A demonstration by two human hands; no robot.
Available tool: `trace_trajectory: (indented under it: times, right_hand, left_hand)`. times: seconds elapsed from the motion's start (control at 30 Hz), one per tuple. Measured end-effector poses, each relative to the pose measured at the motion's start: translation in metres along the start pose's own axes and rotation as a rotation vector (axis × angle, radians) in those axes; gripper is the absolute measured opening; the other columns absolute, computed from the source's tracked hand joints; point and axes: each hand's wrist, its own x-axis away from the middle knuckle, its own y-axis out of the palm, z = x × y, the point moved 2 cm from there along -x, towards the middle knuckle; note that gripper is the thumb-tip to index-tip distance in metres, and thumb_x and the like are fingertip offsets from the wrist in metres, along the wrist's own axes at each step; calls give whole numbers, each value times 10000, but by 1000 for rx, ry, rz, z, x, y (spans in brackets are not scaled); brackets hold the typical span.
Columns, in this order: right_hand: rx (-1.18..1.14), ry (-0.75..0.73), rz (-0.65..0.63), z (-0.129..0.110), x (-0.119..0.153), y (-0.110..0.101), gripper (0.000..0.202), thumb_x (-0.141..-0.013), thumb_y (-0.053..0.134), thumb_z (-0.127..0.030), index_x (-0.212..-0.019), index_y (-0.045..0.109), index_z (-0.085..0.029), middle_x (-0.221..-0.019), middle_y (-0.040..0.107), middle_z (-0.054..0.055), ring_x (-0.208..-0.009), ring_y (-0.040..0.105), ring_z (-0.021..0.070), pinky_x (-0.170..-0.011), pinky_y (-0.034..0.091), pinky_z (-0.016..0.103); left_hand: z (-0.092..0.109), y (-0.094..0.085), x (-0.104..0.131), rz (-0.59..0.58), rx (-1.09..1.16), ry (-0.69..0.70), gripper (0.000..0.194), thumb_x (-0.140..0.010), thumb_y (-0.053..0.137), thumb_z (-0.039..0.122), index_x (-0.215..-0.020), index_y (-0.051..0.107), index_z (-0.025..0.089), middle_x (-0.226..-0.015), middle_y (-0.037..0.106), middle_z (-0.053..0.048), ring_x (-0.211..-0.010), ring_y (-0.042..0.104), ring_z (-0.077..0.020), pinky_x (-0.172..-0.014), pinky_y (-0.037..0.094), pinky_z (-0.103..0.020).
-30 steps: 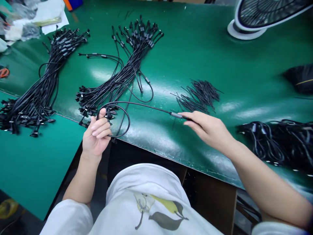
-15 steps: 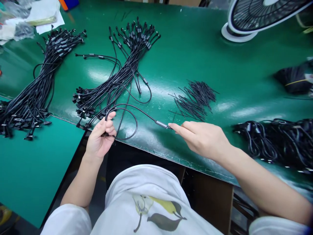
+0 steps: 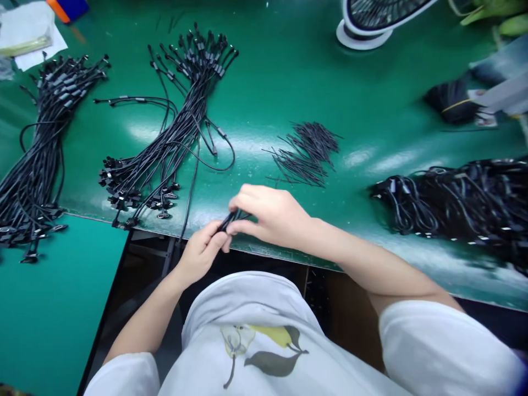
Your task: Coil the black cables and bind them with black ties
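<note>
Above the table's front edge, my left hand (image 3: 203,248) is closed on a black cable (image 3: 226,222) gathered into a short bundle. My right hand (image 3: 270,214) grips the same cable from the right, its thumb and fingers close to the left fingertips. Most of the bundle is hidden by the fingers. Just left of the hands, a large sheaf of black cables (image 3: 175,129) with grey sleeves lies spread on the green table (image 3: 289,66). Beyond my right hand is a pile of short black ties (image 3: 309,151).
A second sheaf of cables (image 3: 51,137) lies at the far left. Coiled cables (image 3: 445,203) are heaped at the right, with a dark bundle under a yellow band (image 3: 451,102) behind them. A white fan (image 3: 363,36) stands at the back. Papers (image 3: 28,33) lie top left.
My right hand has come left to meet my left hand. The cable that was stretched and looped between them is now gathered into a compact bundle. The view has shifted to the right.
</note>
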Motion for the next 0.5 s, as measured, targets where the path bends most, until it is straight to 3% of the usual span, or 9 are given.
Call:
trace_trajectory:
  times: [0.1, 0.17, 0.23, 0.3, 0.37, 0.43, 0.5]
  right_hand:
    - [-610, 317, 170, 18, 2, 19, 405, -878, 591, -555, -1042, 582, -185, -976, 603, 46, -908, 555, 146, -792, 434, 277]
    - [-1004, 523, 172, 22, 9, 38, 431, -867, 570, -604, -944, 566, -179, -830, 572, 6, -738, 526, 110, -703, 445, 263]
    - [-1267, 673, 210, 19, 15, 49, 457, -829, 614, -618, -809, 531, -169, -692, 501, -37, -556, 392, 59, -556, 378, 218]
    - [-1408, 749, 330, 13, 17, 50, 474, -763, 708, -588, -737, 499, -164, -645, 467, -59, -497, 271, 26, -480, 288, 185]
    - [-1507, 758, 357, 8, 16, 46, 473, -708, 778, -546, -732, 507, -159, -630, 461, -67, -491, 248, 14, -464, 265, 167]
    - [-1579, 755, 305, 3, 16, 43, 447, -691, 804, -513, -766, 535, -164, -611, 452, -75, -491, 296, 20, -470, 306, 160]
    - [-1595, 756, 269, -1, 18, 43, 411, -694, 815, -473, -820, 559, -178, -642, 498, -62, -546, 435, 44, -522, 400, 167]
  left_hand:
    - [-1, -2, -4, 62, 319, -36, 246, -919, 591, 419, -884, 627, 178, -587, 479, 49, -524, 437, -83, -556, 368, -224]
    - [-5, 1, -6, 34, 420, -105, 288, -906, 600, 442, -841, 617, 162, -610, 510, 30, -526, 465, -92, -558, 385, -239]
    - [-11, 10, -8, -45, 404, -164, 355, -890, 609, 473, -754, 606, 144, -671, 570, -16, -643, 564, -139, -669, 454, -286]
    - [-17, 18, -7, -95, 375, -182, 431, -882, 599, 519, -663, 561, 150, -712, 584, -45, -802, 614, -199, -834, 467, -351]
    - [-24, 23, -6, -76, 348, -167, 475, -878, 577, 564, -626, 512, 166, -722, 558, -42, -874, 603, -222, -902, 442, -376]
    - [-30, 24, -3, -30, 313, -175, 498, -867, 568, 597, -615, 484, 176, -726, 529, -29, -846, 570, -206, -875, 444, -363]
    - [-34, 24, 0, -36, 324, -216, 511, -849, 584, 611, -603, 468, 178, -740, 531, -30, -836, 550, -196, -860, 454, -358]
